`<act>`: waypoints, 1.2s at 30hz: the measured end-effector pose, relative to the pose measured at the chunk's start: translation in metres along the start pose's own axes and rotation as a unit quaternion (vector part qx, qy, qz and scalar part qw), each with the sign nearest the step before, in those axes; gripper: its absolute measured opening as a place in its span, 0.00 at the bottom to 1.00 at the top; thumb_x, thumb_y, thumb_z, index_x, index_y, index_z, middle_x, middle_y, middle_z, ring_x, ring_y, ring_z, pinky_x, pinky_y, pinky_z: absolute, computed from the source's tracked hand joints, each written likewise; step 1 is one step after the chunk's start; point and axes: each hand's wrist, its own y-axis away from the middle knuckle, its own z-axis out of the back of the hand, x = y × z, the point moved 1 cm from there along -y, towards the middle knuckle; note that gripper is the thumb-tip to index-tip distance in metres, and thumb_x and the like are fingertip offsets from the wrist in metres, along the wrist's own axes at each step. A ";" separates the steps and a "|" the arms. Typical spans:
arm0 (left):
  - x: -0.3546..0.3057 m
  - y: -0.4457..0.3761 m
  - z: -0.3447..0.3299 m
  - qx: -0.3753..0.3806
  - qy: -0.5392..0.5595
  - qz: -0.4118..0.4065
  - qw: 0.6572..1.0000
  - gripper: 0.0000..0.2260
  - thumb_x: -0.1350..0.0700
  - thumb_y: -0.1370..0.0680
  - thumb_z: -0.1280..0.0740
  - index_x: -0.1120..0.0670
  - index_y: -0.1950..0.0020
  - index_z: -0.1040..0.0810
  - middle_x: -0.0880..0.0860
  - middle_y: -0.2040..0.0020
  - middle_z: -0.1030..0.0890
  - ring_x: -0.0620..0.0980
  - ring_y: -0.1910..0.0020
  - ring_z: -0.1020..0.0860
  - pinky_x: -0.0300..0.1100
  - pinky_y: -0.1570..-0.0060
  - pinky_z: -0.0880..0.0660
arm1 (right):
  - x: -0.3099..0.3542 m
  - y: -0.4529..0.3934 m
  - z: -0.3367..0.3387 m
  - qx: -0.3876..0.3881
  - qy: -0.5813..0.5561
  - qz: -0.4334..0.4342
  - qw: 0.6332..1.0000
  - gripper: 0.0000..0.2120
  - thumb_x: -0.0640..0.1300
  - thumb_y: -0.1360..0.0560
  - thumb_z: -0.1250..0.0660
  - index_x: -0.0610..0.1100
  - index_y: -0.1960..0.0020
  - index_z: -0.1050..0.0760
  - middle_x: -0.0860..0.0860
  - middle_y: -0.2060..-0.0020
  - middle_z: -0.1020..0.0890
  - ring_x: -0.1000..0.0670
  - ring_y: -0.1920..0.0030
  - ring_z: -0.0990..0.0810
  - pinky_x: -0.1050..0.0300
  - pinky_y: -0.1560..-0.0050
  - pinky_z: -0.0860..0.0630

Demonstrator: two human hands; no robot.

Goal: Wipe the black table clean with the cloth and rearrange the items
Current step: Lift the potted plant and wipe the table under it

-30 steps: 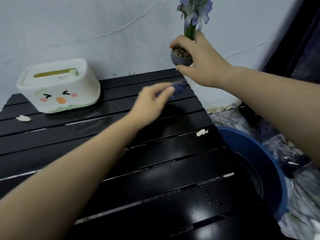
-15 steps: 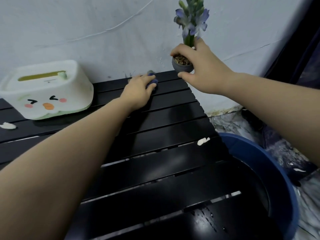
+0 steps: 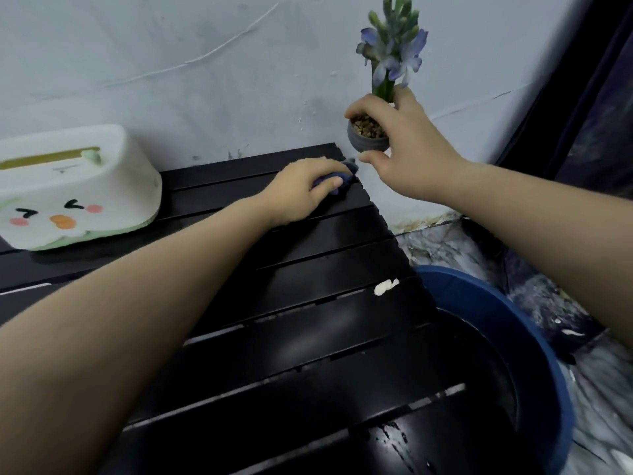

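My left hand [image 3: 303, 192] presses a dark blue cloth [image 3: 344, 176] onto the far right corner of the black slatted table [image 3: 308, 337]. Only the cloth's edge shows past my fingers. My right hand [image 3: 407, 149] grips a small grey flower pot [image 3: 366, 140] with purple blooms, held in the air just beyond that corner, above the table's level. A white tissue box [image 3: 73, 190] with a cartoon duck face stands at the table's far left.
A white smear [image 3: 385, 286] lies near the table's right edge. A blue basin [image 3: 513, 320] with dark water stands on the marbled floor at the right, touching the table's side. A pale wall runs right behind the table.
My left hand slid the cloth from mid-table to the back slats, then right to the far corner. My right hand kept the flower pot lifted, staying at about the same spot.
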 end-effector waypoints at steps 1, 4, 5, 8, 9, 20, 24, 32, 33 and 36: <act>-0.008 0.009 -0.003 0.010 0.004 -0.017 1.000 0.12 0.56 0.17 0.38 0.53 0.36 0.21 0.50 0.47 0.17 0.45 0.49 0.19 0.45 0.39 0.26 | 0.002 0.003 0.002 0.002 0.000 0.000 1.000 0.22 0.35 0.25 0.32 0.48 0.33 0.29 0.41 0.35 0.32 0.39 0.37 0.31 0.46 0.33 0.29; -0.032 0.038 -0.012 0.027 0.025 -0.046 0.998 0.11 0.56 0.17 0.38 0.52 0.36 0.21 0.49 0.49 0.17 0.45 0.48 0.20 0.45 0.38 0.26 | 0.010 0.012 0.009 0.011 0.003 -0.001 1.000 0.22 0.35 0.25 0.32 0.48 0.32 0.29 0.41 0.35 0.32 0.39 0.36 0.31 0.46 0.33 0.29; -0.040 0.050 -0.014 0.026 0.038 -0.043 0.998 0.11 0.56 0.17 0.38 0.52 0.36 0.21 0.49 0.49 0.17 0.45 0.47 0.20 0.46 0.37 0.27 | 0.013 0.016 0.012 0.011 0.001 -0.003 1.000 0.22 0.35 0.25 0.32 0.47 0.33 0.29 0.41 0.35 0.32 0.39 0.36 0.31 0.46 0.33 0.30; -0.065 0.084 -0.021 0.021 0.065 -0.045 0.997 0.11 0.57 0.17 0.38 0.53 0.38 0.21 0.50 0.52 0.16 0.47 0.42 0.21 0.41 0.27 0.35 | 0.024 0.029 0.018 0.002 -0.021 -0.018 1.000 0.22 0.34 0.25 0.32 0.47 0.33 0.28 0.41 0.36 0.32 0.38 0.36 0.31 0.49 0.33 0.30; -0.075 0.096 -0.025 0.022 0.072 -0.045 0.996 0.10 0.56 0.17 0.38 0.53 0.38 0.20 0.49 0.51 0.16 0.46 0.40 0.22 0.38 0.26 0.38 | 0.028 0.034 0.018 -0.002 -0.032 -0.025 0.999 0.22 0.33 0.25 0.32 0.47 0.34 0.28 0.41 0.36 0.32 0.39 0.36 0.31 0.51 0.33 0.30; -0.127 0.187 -0.025 -0.281 0.284 0.188 0.897 0.10 0.58 0.17 0.38 0.52 0.40 0.19 0.42 0.43 0.17 0.38 0.45 0.18 0.43 0.37 0.23 | 0.059 0.080 0.019 0.048 -0.100 -0.029 0.993 0.23 0.35 0.26 0.28 0.48 0.34 0.26 0.44 0.36 0.31 0.43 0.33 0.31 0.51 0.28 0.33; -0.120 0.249 -0.015 -0.270 0.134 0.262 0.917 0.17 0.51 0.18 0.37 0.40 0.30 0.29 0.42 0.31 0.24 0.45 0.30 0.27 0.43 0.30 0.31 | 0.056 0.088 0.025 0.060 -0.100 -0.021 0.993 0.23 0.36 0.26 0.27 0.50 0.33 0.27 0.45 0.36 0.31 0.44 0.33 0.31 0.51 0.27 0.34; -0.144 0.227 -0.047 -0.087 -0.135 0.246 0.956 0.26 0.47 0.16 0.47 0.52 0.19 0.47 0.57 0.19 0.45 0.59 0.20 0.49 0.53 0.22 0.53 | 0.050 0.093 0.020 0.070 -0.103 -0.003 0.992 0.24 0.37 0.26 0.27 0.50 0.33 0.27 0.48 0.39 0.32 0.45 0.34 0.30 0.53 0.27 0.34; -0.149 0.216 -0.055 -0.079 -0.134 0.228 0.961 0.26 0.48 0.15 0.47 0.53 0.19 0.46 0.57 0.19 0.44 0.59 0.20 0.49 0.52 0.22 0.53 | 0.049 0.092 0.020 0.071 -0.102 -0.002 0.992 0.24 0.37 0.26 0.27 0.50 0.34 0.27 0.48 0.39 0.32 0.45 0.35 0.30 0.54 0.28 0.34; -0.166 0.182 -0.076 -0.047 -0.132 0.155 0.978 0.24 0.51 0.15 0.46 0.53 0.19 0.44 0.57 0.19 0.42 0.58 0.20 0.47 0.52 0.22 0.52 | 0.047 0.087 0.019 0.074 -0.101 0.001 0.992 0.24 0.36 0.26 0.27 0.49 0.34 0.27 0.46 0.37 0.31 0.45 0.36 0.29 0.56 0.29 0.33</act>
